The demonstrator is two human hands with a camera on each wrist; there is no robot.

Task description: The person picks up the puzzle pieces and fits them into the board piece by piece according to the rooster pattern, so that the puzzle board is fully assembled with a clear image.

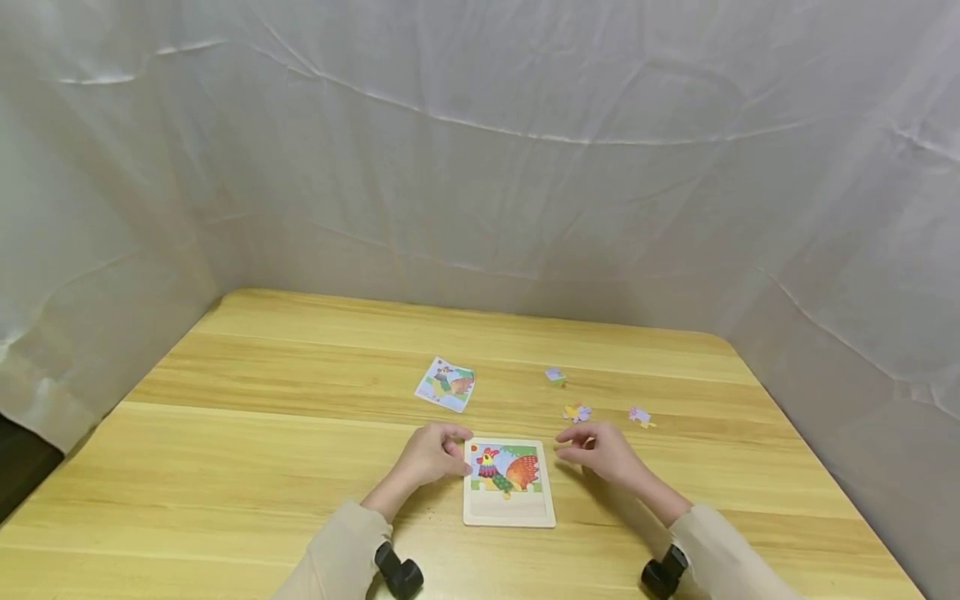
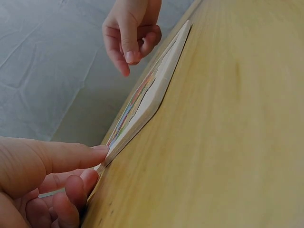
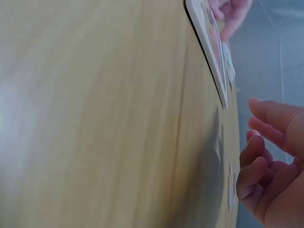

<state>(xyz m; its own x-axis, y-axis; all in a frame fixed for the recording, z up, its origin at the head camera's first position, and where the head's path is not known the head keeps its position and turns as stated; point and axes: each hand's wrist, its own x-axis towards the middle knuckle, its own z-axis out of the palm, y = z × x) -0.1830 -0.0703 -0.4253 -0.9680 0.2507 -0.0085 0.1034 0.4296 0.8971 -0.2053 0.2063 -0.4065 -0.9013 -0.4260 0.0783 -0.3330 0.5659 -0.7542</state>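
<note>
A wooden jigsaw puzzle board (image 1: 508,510) lies flat near the front of the table. Its upper part shows a rooster picture in fitted pieces; bare wood shows along the lower part. My left hand (image 1: 432,454) grips the board's left edge, thumb on the rim and fingers at the top left corner. In the left wrist view the thumb (image 2: 76,156) presses on the frame's edge. Just off the board's right side hovers my right hand (image 1: 602,452), fingers loosely bent, with nothing between them in the right wrist view.
Behind the board to the left lies a rooster picture card (image 1: 447,384). Loose puzzle pieces are at the back right: a purple and green one (image 1: 555,375), a yellow and purple cluster (image 1: 577,412) and another piece (image 1: 640,416). Grey cloth (image 1: 480,208) hangs around the table.
</note>
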